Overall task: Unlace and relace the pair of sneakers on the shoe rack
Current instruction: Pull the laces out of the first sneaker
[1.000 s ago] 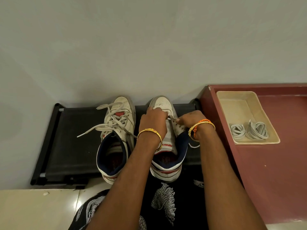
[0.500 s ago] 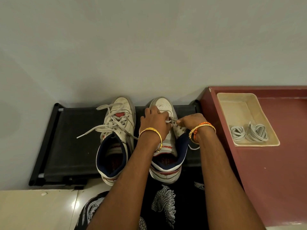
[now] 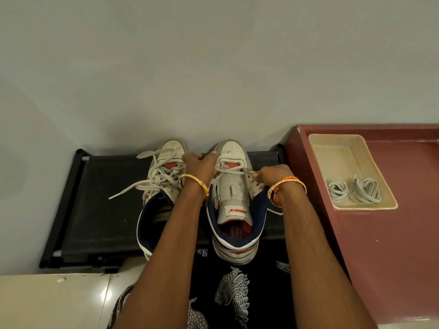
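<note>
Two white high-top sneakers with navy collars stand side by side on a black shoe rack (image 3: 95, 210). The left sneaker (image 3: 164, 184) is laced, its loose lace ends trailing left. The right sneaker (image 3: 234, 200) has only one lace crossing (image 3: 231, 170) left near the toe, and its tongue is bare. My left hand (image 3: 199, 166) sits between the two shoes, gripping the right sneaker's left edge near the toe. My right hand (image 3: 272, 175) pinches the lace at the right eyelets.
A maroon cabinet top (image 3: 392, 245) lies to the right of the rack. On it sits a beige tray (image 3: 332, 148) holding two coiled grey laces (image 3: 354, 191). A pale wall stands behind, a tiled floor (image 3: 47, 300) lower left, and black patterned cloth over my lap.
My left hand slid left off the top of the right sneaker, uncovering its tongue and lace crossing. My right hand stayed at the right eyelets with the lace.
</note>
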The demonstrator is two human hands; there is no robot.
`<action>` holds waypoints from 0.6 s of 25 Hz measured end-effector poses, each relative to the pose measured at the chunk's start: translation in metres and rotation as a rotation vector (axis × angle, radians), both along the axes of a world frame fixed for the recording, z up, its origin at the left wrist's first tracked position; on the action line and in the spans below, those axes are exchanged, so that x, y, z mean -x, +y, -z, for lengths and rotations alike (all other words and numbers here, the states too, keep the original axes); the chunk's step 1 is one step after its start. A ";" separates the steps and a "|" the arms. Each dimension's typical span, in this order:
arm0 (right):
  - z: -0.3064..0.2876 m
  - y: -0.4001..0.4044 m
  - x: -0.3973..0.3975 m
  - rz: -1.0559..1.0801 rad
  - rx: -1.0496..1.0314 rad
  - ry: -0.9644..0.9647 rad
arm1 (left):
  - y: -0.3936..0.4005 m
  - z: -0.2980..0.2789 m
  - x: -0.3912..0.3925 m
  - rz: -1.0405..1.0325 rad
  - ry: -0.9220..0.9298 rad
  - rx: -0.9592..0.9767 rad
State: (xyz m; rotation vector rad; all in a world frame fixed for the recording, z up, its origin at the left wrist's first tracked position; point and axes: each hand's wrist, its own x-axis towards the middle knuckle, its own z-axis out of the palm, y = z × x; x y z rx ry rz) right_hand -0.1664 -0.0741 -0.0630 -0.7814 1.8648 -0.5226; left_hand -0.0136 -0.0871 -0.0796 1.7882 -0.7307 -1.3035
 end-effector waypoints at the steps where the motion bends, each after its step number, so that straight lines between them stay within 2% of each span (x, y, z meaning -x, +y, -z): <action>1: 0.000 -0.001 0.001 -0.024 0.006 0.002 | 0.004 -0.002 0.004 0.181 -0.222 0.094; 3: -0.001 -0.002 0.001 -0.056 0.010 -0.007 | 0.009 -0.005 0.010 0.554 -0.745 0.144; 4: -0.001 -0.003 0.001 -0.061 0.001 -0.003 | 0.010 -0.006 0.015 0.669 -0.924 0.120; 6: 0.001 -0.004 0.001 -0.072 -0.010 0.003 | 0.012 -0.004 0.025 0.760 -1.074 0.063; 8: 0.006 -0.005 0.000 -0.075 0.014 0.028 | 0.013 -0.002 0.032 0.735 -1.090 0.075; 10: 0.011 -0.004 -0.001 -0.062 0.037 0.052 | 0.014 -0.002 0.032 0.660 -1.026 0.117; 15: 0.011 -0.007 -0.001 -0.013 0.044 0.053 | 0.013 -0.009 0.016 0.379 -0.632 0.198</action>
